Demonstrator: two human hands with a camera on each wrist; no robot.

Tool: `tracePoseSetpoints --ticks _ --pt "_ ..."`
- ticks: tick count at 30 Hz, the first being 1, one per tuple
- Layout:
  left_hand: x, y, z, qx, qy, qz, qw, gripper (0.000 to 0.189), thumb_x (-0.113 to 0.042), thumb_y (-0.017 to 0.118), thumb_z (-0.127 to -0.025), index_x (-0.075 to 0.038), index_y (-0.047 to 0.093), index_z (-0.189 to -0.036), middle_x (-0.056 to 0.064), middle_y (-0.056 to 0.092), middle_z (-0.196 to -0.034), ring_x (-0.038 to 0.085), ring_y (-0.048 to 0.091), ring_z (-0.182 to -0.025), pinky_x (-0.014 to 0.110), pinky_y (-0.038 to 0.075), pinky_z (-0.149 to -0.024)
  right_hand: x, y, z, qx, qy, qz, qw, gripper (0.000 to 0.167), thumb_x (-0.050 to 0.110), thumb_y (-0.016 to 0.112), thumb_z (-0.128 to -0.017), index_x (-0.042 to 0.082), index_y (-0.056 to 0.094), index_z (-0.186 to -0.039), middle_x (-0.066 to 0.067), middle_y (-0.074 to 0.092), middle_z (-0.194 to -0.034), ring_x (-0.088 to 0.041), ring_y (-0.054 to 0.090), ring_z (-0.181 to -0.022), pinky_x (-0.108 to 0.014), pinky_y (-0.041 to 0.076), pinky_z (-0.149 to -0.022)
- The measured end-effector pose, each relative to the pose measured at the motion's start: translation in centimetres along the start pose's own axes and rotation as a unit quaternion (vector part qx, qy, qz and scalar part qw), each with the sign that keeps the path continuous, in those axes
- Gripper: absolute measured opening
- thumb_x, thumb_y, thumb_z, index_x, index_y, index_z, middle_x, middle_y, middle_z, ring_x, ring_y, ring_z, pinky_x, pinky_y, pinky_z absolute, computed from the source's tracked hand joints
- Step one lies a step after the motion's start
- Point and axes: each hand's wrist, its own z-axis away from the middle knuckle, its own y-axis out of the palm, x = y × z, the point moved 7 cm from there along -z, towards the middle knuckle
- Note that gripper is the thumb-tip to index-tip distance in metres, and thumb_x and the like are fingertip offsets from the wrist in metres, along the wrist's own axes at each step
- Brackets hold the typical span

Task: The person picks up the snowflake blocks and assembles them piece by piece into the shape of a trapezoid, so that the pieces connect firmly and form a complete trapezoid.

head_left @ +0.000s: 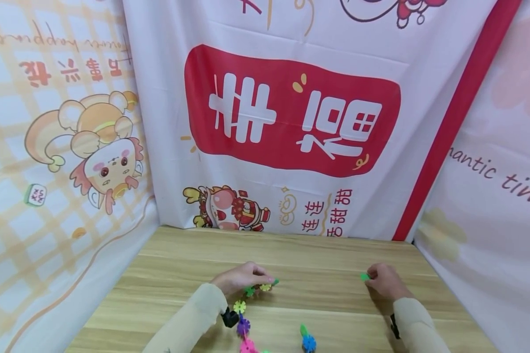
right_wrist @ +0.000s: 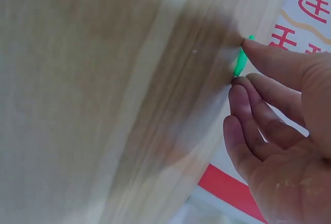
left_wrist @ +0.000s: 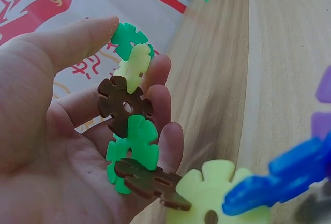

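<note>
My left hand (head_left: 240,278) holds one end of a chain of slotted plastic snowflake discs (left_wrist: 142,141). In the left wrist view the thumb presses the green end disc (left_wrist: 124,39) against the fingers, and a pale yellow, a brown, another green and another brown disc follow across the palm. The chain runs on through yellow, blue and purple to a pink disc (head_left: 248,345) near the bottom of the head view. Off to the right, my right hand (head_left: 385,280) pinches a single green snowflake disc (right_wrist: 240,62) between thumb and fingertips, close over the table.
A blue disc (head_left: 309,343) joined to a green one (head_left: 303,330) lies on the wooden table (head_left: 327,289) between the forearms. Printed cloths hang behind the table (head_left: 291,196) and along both sides. Black straps (head_left: 230,317) circle the wrists.
</note>
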Motion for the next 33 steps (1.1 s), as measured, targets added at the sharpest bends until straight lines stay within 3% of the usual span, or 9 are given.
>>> tracePoseSetpoints --ticks 11,16,19,25,30,33 --pt "-0.4 0.1 0.2 -0.006 -0.001 0.003 1.0 0.036 -0.04 0.074 -0.099 -0.009 0.079 -0.116 0.006 0.077 -0.108 0.016 0.065 -0.089 0.028 0.054 -0.078 -0.3 0.0 -1.4 0.061 0.022 0.009 0.9979 0.02 0.005 0.084 -0.086 -0.003 0.077 -0.103 -0.01 0.076 -0.094 -0.024 0.068 -0.091 -0.048 0.06 -0.086" --pt "-0.4 0.3 0.3 -0.007 -0.003 -0.001 1.0 0.035 -0.043 0.076 -0.097 -0.012 0.08 -0.113 0.003 0.076 -0.108 0.019 0.065 -0.096 0.033 0.052 -0.086 -0.8 -0.3 -1.0 0.044 0.028 -0.006 0.9986 0.017 0.009 0.089 -0.081 0.003 0.074 -0.087 -0.003 0.07 -0.082 -0.018 0.06 -0.08 -0.034 0.053 -0.073" --pt "-0.3 0.3 0.2 -0.006 -0.002 0.0 1.0 0.036 -0.044 0.075 -0.097 -0.011 0.08 -0.112 0.003 0.076 -0.106 0.02 0.064 -0.096 0.034 0.051 -0.087 -0.2 -0.4 -0.4 0.033 0.009 -0.041 0.9986 0.018 0.01 0.089 -0.082 0.005 0.071 -0.082 -0.001 0.068 -0.077 -0.015 0.057 -0.075 -0.027 0.047 -0.067" --pt "-0.2 0.3 0.1 -0.008 -0.003 -0.004 0.9999 0.037 -0.045 0.075 -0.097 -0.012 0.08 -0.113 0.002 0.076 -0.108 0.019 0.065 -0.099 0.035 0.05 -0.09 3.4 0.7 0.5 0.08 0.007 -0.134 0.9877 0.007 0.011 0.077 -0.096 0.004 0.074 -0.096 -0.005 0.07 -0.087 -0.017 0.058 -0.08 -0.026 0.048 -0.065" --pt "-0.2 0.4 -0.2 -0.006 -0.009 -0.017 0.9998 0.036 -0.046 0.074 -0.098 -0.013 0.08 -0.112 0.0 0.075 -0.111 0.019 0.064 -0.104 0.038 0.05 -0.096 7.4 2.5 1.2 0.12 -0.033 -0.202 0.9713 0.015 0.016 0.074 -0.099 0.002 0.075 -0.103 -0.007 0.071 -0.091 -0.016 0.059 -0.081 -0.024 0.049 -0.065" --pt "-0.2 0.6 -0.3 -0.004 -0.009 -0.029 0.9995 0.035 -0.046 0.074 -0.098 -0.015 0.08 -0.112 -0.002 0.076 -0.113 0.018 0.065 -0.106 0.042 0.051 -0.1 9.6 3.6 1.5 0.131 -0.036 -0.231 0.9634 0.018 0.019 0.074 -0.1 0.002 0.075 -0.103 -0.006 0.071 -0.091 -0.015 0.06 -0.081 -0.025 0.051 -0.066"
